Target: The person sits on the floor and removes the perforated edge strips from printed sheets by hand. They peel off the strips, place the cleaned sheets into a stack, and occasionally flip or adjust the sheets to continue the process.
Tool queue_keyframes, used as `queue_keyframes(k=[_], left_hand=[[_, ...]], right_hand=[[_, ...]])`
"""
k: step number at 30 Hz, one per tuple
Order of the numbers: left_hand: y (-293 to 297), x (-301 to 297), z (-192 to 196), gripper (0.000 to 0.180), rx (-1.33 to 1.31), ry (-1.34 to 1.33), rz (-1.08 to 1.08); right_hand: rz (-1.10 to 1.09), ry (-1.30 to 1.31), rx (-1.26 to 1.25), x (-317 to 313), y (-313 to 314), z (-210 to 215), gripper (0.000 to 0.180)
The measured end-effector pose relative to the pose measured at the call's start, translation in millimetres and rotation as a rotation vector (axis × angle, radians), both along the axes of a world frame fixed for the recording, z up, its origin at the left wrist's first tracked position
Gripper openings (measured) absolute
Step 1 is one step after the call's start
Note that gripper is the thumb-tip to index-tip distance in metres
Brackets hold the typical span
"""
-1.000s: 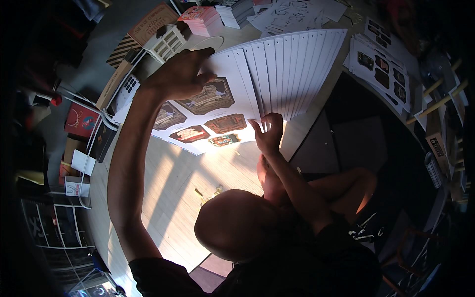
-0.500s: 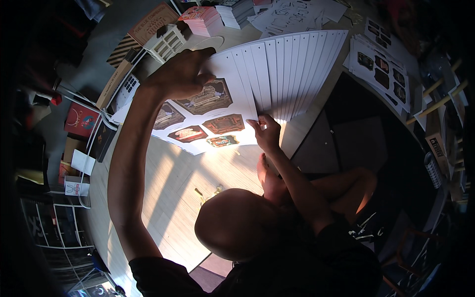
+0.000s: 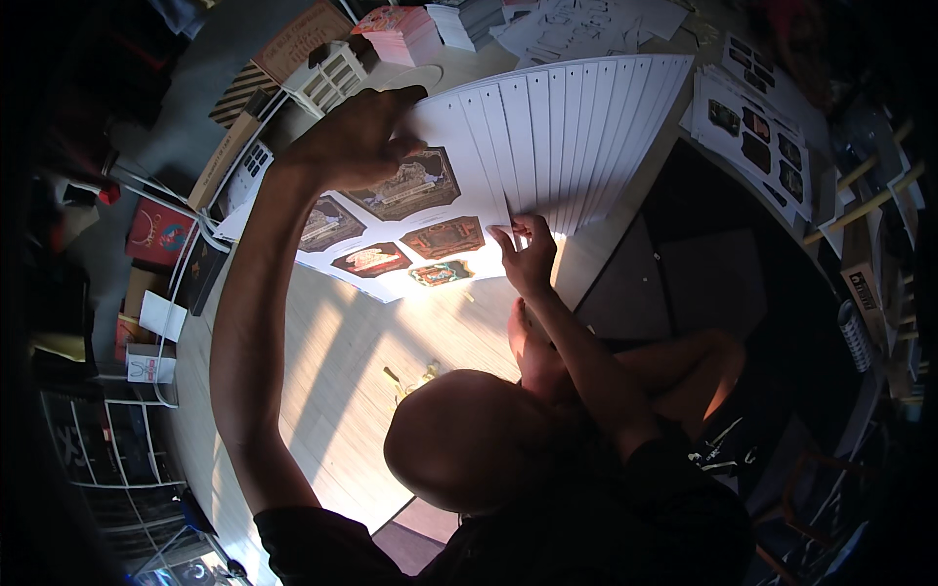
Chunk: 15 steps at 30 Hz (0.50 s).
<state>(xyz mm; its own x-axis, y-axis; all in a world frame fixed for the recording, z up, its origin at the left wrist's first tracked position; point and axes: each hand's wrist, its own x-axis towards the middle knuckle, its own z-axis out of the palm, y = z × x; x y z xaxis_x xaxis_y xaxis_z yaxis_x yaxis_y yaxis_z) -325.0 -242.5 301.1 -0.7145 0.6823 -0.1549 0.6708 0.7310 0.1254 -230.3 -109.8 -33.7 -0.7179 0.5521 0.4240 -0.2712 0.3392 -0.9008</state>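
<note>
A fanned stack of white paper sheets (image 3: 547, 127) stands tilted over the pale wooden floor. Dark ornate label-like pictures are printed on its front sheet, and small dark marks run along the top edges. My left hand (image 3: 357, 142) is closed on the left side of the stack, its thumb in front and its fingers over the upper edge. At the lower edge of the front sheet, my right hand (image 3: 530, 256) has thumb and fingers closed around the margin, beside the fanned edges. The fingers' far sides are hidden behind the paper.
More printed sheets (image 3: 752, 142) lie to the right. Paper stacks (image 3: 399, 37) and a white slatted crate (image 3: 330, 86) stand at the far side. A white metal rack (image 3: 186, 210) with boxes is at left. Dark mats (image 3: 708, 273) cover the floor at right, near my bent leg.
The fan has spread slightly, its top right corner shifting to the right. My right hand has risen a little along the sheet edge, its fingers shifting. My left hand keeps nearly the same place.
</note>
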Motion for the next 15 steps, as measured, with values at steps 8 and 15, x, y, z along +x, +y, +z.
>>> queue_keyframes(k=[8, 15], left_hand=[[-1.5, 1.7, -2.1, 0.059, -0.001, 0.057, 0.046], [6.4, 1.2, 6.4, 0.057, -0.003, -0.037, 0.066]], right_hand=[[0.196, -0.829, -1.559, 15.1, -21.0, -87.0, 0.047], [0.253, -0.515, -1.481, -14.7, -30.8, -141.7, 0.045]])
